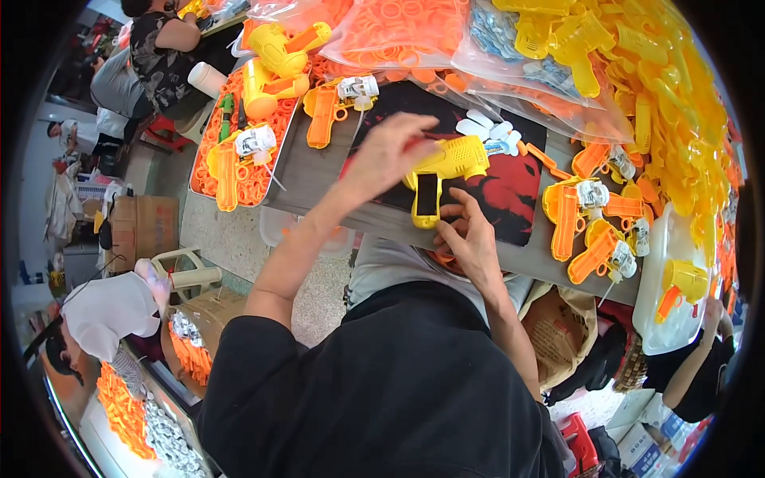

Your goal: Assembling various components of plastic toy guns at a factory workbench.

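A yellow toy gun [458,158] lies on the dark mat in front of me, its grip toward me and a black rectangular part [427,193] set in the grip. My left hand [390,151] is over the gun's left end, smeared by motion; its fingers reach right, and what they touch is unclear. My right hand [472,237] is beside the grip, fingers bent and apart, with the thumb tip at the grip's lower end. Just beyond the gun lie several white oval pieces [476,123] and small blue-and-white printed pieces [502,145].
Part-assembled orange-and-yellow toy guns [566,219] lie on the right, with another [323,115] at left. An orange tray [199,171] of rings stands farther left. Bags of orange rings [398,32] and a yellow shell heap [677,119] line the back. Co-workers [111,315] sit nearby.
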Motion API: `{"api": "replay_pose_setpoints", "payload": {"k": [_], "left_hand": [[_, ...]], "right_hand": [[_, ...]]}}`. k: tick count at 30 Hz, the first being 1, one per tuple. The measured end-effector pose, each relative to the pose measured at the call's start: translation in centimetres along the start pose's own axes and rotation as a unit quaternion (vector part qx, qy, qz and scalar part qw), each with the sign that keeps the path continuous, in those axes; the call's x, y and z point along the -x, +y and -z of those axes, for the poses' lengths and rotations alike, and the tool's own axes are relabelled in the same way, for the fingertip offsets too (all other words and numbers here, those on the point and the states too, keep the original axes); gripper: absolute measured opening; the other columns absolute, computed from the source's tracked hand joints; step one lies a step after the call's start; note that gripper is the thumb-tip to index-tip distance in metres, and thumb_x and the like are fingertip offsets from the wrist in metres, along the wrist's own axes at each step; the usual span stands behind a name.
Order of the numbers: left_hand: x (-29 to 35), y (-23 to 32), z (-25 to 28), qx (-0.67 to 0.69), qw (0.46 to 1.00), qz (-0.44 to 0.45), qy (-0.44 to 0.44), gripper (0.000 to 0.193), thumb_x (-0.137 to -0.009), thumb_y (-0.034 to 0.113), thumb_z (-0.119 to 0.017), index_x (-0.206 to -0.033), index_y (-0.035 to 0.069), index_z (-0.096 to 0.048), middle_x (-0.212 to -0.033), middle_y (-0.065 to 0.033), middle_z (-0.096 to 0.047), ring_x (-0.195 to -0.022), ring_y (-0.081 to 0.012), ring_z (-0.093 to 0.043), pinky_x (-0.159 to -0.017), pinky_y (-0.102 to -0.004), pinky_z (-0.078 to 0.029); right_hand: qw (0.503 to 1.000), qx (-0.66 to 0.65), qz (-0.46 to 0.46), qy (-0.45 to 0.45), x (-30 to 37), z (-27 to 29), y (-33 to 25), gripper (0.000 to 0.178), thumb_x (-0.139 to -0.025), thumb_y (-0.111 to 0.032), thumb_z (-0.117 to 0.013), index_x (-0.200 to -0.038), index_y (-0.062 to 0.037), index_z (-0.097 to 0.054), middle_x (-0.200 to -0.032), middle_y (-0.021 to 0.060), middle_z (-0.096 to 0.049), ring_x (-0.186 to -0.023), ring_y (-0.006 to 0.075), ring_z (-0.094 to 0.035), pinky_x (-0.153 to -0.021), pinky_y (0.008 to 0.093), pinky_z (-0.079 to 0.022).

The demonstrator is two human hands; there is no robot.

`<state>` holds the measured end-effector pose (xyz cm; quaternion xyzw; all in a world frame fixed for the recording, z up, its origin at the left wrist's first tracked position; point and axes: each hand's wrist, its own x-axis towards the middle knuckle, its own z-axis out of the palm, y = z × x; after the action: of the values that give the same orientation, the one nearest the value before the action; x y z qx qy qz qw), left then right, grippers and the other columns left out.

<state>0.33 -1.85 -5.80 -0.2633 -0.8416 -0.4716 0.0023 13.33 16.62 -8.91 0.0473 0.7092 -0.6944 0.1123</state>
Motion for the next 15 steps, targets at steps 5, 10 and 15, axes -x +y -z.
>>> {"api": "replay_pose_setpoints", "payload": {"k": [5, 10, 15], "left_hand": [[-1.1, -5.9, 8.6, -0.411, 0.91, -0.008, 0.043, 0.068, -0.08, 0.013, -0.074, -0.141, 0.0, -0.047, -0.144, -0.0201, -0.046, -0.131, -0.0381, -0.046, -0.113, -0.0442, -0.038], [-3.5, -8.3, 10.7, -0.426, 0.902, 0.001, -0.066, 0.08, -0.078, 0.015, -0.073, -0.147, -0.001, -0.036, -0.143, -0.0225, -0.044, -0.132, -0.0401, -0.045, -0.114, -0.0439, -0.037], [-5.5, -8.2, 11.4, -0.43, 0.881, 0.082, -0.181, 0.091, -0.072, 0.018, -0.076, -0.148, -0.002, -0.03, -0.136, -0.0282, -0.047, -0.124, -0.0441, -0.049, -0.109, -0.0462, -0.042]], "right_hand": [[0.999, -0.019, -0.025, -0.007, 0.6, 0.4, 0.5, 0.046, -0.096, -0.002, -0.057, -0.14, 0.0027, -0.043, -0.106, 0.0113, -0.061, -0.071, 0.0107, -0.064, -0.052, 0.0216, -0.053], [1.0, -0.006, -0.019, 0.0, 1.2, 0.1, -1.1, 0.046, -0.097, -0.004, -0.058, -0.14, 0.0016, -0.043, -0.108, 0.0104, -0.059, -0.07, 0.0095, -0.063, -0.05, 0.0208, -0.051], [0.993, 0.074, 0.07, 0.056, 1.8, -0.5, -2.1, 0.061, -0.091, -0.007, -0.068, -0.145, -0.0011, -0.041, -0.112, 0.0093, -0.056, -0.071, 0.0084, -0.057, -0.062, 0.0227, -0.05]]}}
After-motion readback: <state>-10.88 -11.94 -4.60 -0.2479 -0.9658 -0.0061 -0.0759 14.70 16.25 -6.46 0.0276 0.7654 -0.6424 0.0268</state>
